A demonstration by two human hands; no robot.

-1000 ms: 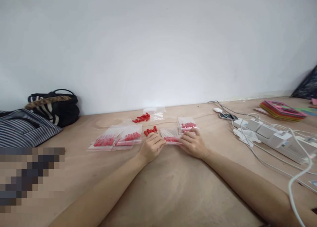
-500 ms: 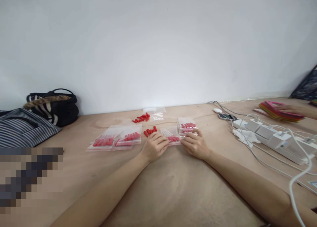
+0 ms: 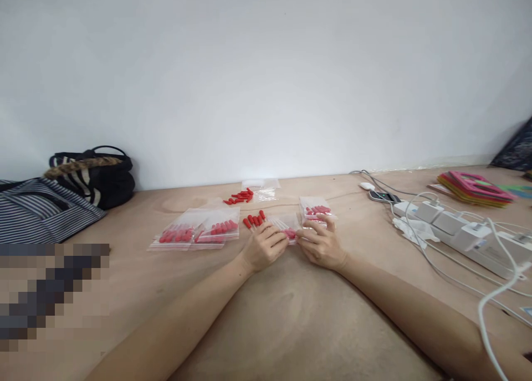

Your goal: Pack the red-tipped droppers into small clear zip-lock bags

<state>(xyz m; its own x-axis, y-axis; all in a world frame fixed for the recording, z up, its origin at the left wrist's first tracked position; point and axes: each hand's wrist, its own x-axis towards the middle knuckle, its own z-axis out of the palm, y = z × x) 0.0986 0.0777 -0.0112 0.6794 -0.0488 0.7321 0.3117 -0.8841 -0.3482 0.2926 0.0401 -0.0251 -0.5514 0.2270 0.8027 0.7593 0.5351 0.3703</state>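
Observation:
Between my hands a clear zip bag lies on the table, with white sticks and red tips inside. My left hand grips its near left edge with bent fingers. On the near right edge my right hand has its fingers closed too. Loose red-tipped pieces lie just beyond my left hand. To the left are overlapping filled bags, and another filled bag sits beyond my right hand. Farther back is a small pile of red pieces beside clear packaging.
A black bag and striped fabric are at the left. On the right are a power strip with white chargers, cables, crumpled tissue, a dark device and stacked colourful frames.
My right hand has shifted left along the bag's near edge, closer to my left hand. Another person's hand has left the colourful stack at the right.

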